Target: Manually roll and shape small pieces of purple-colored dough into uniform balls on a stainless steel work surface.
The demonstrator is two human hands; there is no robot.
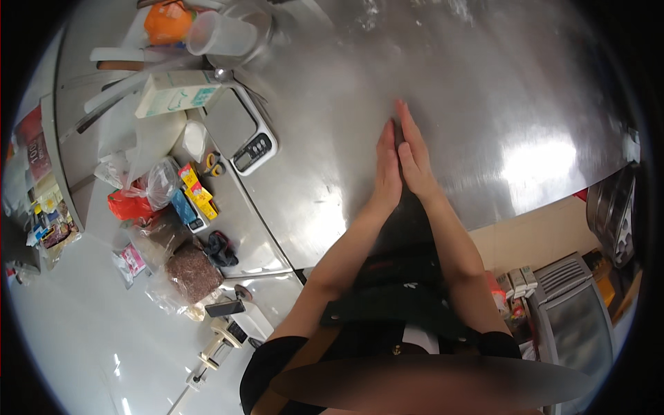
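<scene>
Over the steel table (pixel 332 124), my left hand (pixel 388 169) and my right hand (pixel 416 159) are stretched forward side by side. Their palms face each other, fingers straight and thumbs uppermost, with a narrow gap showing near the fingertips. Neither hand holds anything. Whether the finger edges rest on the metal or hover just above it, I cannot tell. The nearest tool is a digital kitchen scale (pixel 254 153), to the left of my hands.
A carton (pixel 176 95) and a clear plastic cup (pixel 216 34) stand at the far left. Scissors (pixel 215 164), small yellow boxes (pixel 198 191) and a bag of brown granules (pixel 194 272) lie nearer on the left. Baking tins (pixel 610 214) sit beyond the right table edge.
</scene>
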